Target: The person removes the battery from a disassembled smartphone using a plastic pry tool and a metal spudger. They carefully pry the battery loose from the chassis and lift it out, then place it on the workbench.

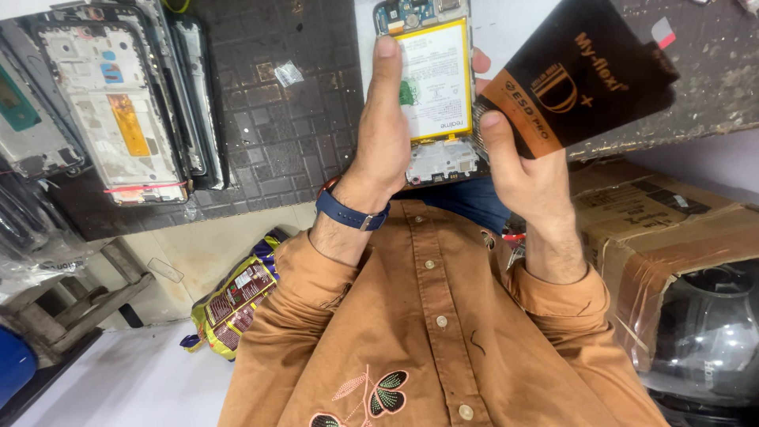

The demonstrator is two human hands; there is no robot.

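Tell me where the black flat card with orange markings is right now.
In the head view, upper right: the black card is pinched in the right hand, right beside the opened phone that the left hand holds.

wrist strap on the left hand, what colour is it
Dark blue wrist strap on the left hand, with a silvery buckle; head view shows it best.

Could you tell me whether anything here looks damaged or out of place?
The phone held in both hands has no back cover, so its yellow-edged battery and circuit board lie bare. The left hand grips its side; the right hand also pinches a black and orange card. Several stripped phone frames lie stacked on the dark mat.
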